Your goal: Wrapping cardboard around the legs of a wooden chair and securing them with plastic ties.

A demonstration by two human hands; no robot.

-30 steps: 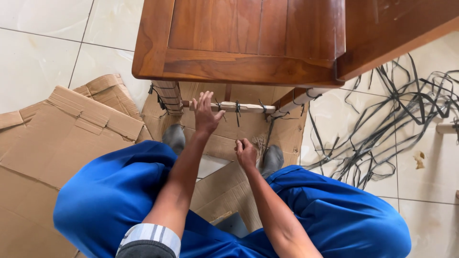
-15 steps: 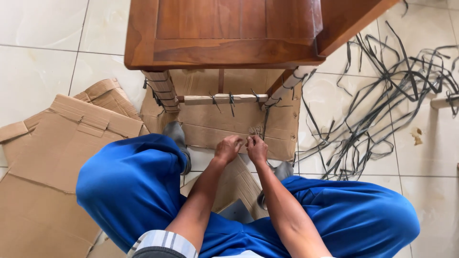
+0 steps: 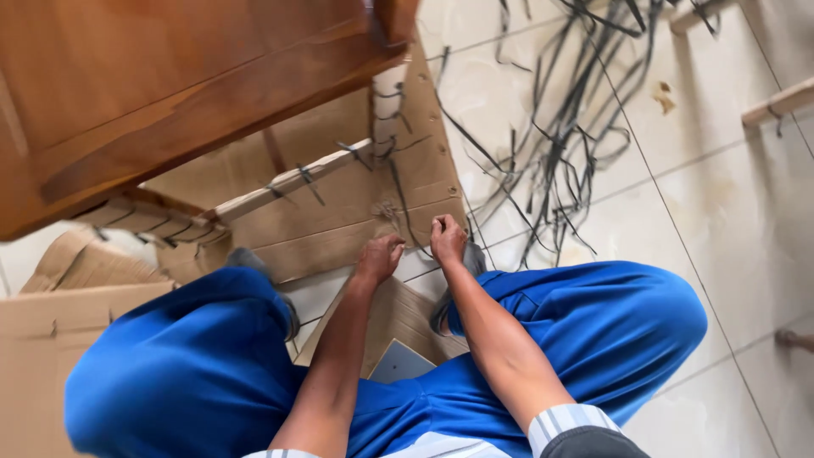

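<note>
Both hands have kept close together since half a second ago, low over the cardboard, while the view has swung and tilted so the wooden chair [image 3: 170, 93] now fills the upper left. Left hand [image 3: 379, 259] and right hand [image 3: 447, 240] sit side by side at the near edge of the flattened cardboard sheet [image 3: 339, 229], just below a small frayed knot of twine [image 3: 388, 209]. A dark strap [image 3: 405, 216] runs down from the wrapped chair leg [image 3: 388, 114] toward the right hand, whose grip is curled and pressed together near its end; whether it actually pinches the strap I cannot tell. The left hand's grip is loosely curled, fingertips down on the cardboard.

Ahead of the hands, the paper-wrapped rung [image 3: 288, 185] crosses between the chair legs, tied with short dark straps, and blocks the way forward. The person's blue-trousered knees [image 3: 195, 365] hem the hands in on both sides. To the right, a tangle of loose dark straps [image 3: 560, 127] lies across the tiled floor [image 3: 729, 212], with open tile beyond it. More folded cardboard [image 3: 51, 339] lies at the left.
</note>
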